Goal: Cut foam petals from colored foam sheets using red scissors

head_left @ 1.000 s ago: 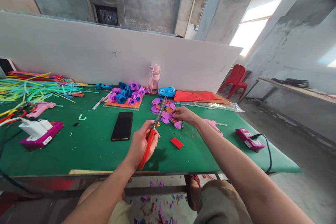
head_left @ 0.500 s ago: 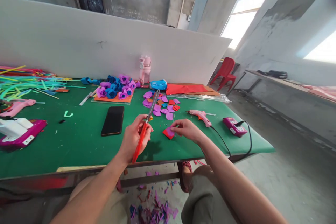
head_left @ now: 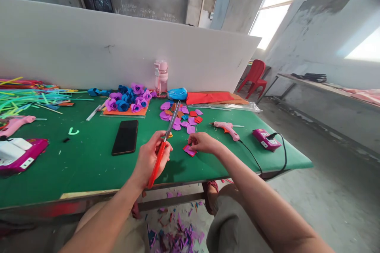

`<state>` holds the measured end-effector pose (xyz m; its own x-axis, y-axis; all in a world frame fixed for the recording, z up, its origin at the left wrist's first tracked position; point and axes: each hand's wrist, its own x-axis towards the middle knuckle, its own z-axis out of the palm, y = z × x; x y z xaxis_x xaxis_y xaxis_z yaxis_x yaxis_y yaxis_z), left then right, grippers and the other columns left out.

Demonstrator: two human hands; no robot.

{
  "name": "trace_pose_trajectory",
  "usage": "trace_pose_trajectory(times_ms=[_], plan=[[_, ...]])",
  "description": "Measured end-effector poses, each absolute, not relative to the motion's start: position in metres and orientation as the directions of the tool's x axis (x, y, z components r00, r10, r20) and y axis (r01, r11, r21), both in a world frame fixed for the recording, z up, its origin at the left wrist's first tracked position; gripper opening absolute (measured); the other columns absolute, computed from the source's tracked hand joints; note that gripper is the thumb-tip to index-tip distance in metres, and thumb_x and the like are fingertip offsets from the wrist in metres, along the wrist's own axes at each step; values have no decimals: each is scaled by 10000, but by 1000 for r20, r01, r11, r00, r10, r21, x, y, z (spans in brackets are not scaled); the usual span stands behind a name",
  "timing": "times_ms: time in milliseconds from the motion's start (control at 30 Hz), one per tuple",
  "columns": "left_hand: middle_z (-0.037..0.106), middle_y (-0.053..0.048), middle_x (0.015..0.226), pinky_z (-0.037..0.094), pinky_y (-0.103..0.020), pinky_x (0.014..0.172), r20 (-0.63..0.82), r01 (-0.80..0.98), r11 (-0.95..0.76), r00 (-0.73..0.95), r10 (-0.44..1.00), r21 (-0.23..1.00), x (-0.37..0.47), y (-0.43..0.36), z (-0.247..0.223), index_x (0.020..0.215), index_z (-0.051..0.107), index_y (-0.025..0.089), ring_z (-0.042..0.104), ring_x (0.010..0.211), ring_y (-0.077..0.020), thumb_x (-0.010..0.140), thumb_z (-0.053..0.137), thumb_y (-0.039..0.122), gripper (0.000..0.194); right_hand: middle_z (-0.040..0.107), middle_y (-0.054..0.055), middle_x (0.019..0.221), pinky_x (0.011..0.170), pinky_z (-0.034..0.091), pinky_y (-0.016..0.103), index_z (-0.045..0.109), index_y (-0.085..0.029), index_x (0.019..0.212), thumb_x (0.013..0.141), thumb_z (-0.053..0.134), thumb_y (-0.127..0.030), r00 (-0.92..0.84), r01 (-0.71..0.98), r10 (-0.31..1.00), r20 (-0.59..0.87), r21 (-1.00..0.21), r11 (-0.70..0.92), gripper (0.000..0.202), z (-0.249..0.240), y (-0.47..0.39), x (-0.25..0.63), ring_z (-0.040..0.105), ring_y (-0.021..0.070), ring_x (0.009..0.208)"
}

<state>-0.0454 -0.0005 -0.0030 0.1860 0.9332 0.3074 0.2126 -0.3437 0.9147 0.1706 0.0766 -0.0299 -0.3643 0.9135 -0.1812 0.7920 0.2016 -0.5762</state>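
My left hand (head_left: pixel 151 160) is closed round a pair of scissors (head_left: pixel 157 166) with red handles, their blades pointing up and away over the table. Under the curled fingers of my right hand (head_left: pixel 203 142) a small purple paper piece (head_left: pixel 190 150) lies on a red paper piece (head_left: pixel 193 154). The fingertips are at the far edge of the purple piece; what they pinch, if anything, is hidden. Beyond both hands, purple paper petals (head_left: pixel 177 127) are scattered with red, brown and blue pieces.
A black phone (head_left: pixel 125 137) lies left of the scissors. To the right are a pink glue gun (head_left: pixel 227 129) and a magenta power strip (head_left: pixel 266 139). Purple and blue paper flowers (head_left: pixel 122 104), a pink bottle (head_left: pixel 161 80) and red sheets (head_left: pixel 209 97) line the back, below a white board (head_left: pixel 124 51).
My right hand has shifted slightly left and its fingers have curled in. The purple piece now lies flatter over the red one. My left hand keeps its hold on the scissors.
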Motion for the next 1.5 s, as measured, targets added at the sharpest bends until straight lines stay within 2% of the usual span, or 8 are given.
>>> trace_pose_trajectory(times_ms=[333,467,567,700,833,967,1200,1500], plan=[[549,49,669,408,-199,492,205,309,-264,211,956,914,-44,4,-3,1024,461,222,503,489,-93,796,499,262,235,560,-28,615,549,340,228,547,-191,707,727,569,-159,-274,755,961,-36,-626,192,44,-26,56,166,506,126,595],[533,67,570,331,-215,467,18,636,-158,221,975,755,-44,14,-6,1025,417,230,510,462,-132,793,497,253,247,612,-18,694,633,457,267,547,-211,928,768,592,-336,1,221,992,128,-967,124,208,-1,46,175,576,134,640],[592,6,634,326,-244,508,16,840,-200,222,975,504,-38,17,-13,976,445,214,589,575,-189,803,492,265,187,648,-4,745,713,495,287,606,-222,878,607,766,-348,225,-299,968,109,-938,175,339,10,38,176,606,137,690],[624,-75,869,375,-269,578,45,947,-248,244,969,203,-23,12,-24,932,511,205,633,753,-231,788,488,234,149,656,-4,715,687,503,267,656,-204,692,503,836,-336,204,-503,979,-15,-859,91,293,-1,30,159,601,121,654],[588,-76,920,416,-303,664,54,946,-313,309,949,84,-21,7,-28,943,551,209,609,857,-246,789,501,239,165,668,4,692,669,490,264,690,-197,665,499,836,-335,139,-501,986,-90,-866,-9,260,-22,25,139,586,120,630],[592,-52,909,416,-322,752,43,903,-365,365,930,226,-32,11,-22,955,580,225,573,908,-242,767,586,316,209,688,18,716,659,480,279,720,-196,711,534,813,-347,92,-459,993,-76,-888,-25,251,-32,20,133,577,130,617],[566,14,716,434,-236,629,103,404,-191,228,968,895,-33,22,-7,786,535,193,547,671,-139,847,478,476,295,718,39,758,696,487,293,715,-162,782,625,743,-348,51,-373,999,-9,-928,11,245,-28,10,124,623,157,667],[586,29,652,424,-195,565,186,371,-242,181,966,896,-31,22,-13,706,577,177,536,586,-103,746,655,374,216,721,49,786,684,502,308,696,-188,809,728,644,-265,127,53,966,226,-974,221,123,-26,1,118,648,184,694]])
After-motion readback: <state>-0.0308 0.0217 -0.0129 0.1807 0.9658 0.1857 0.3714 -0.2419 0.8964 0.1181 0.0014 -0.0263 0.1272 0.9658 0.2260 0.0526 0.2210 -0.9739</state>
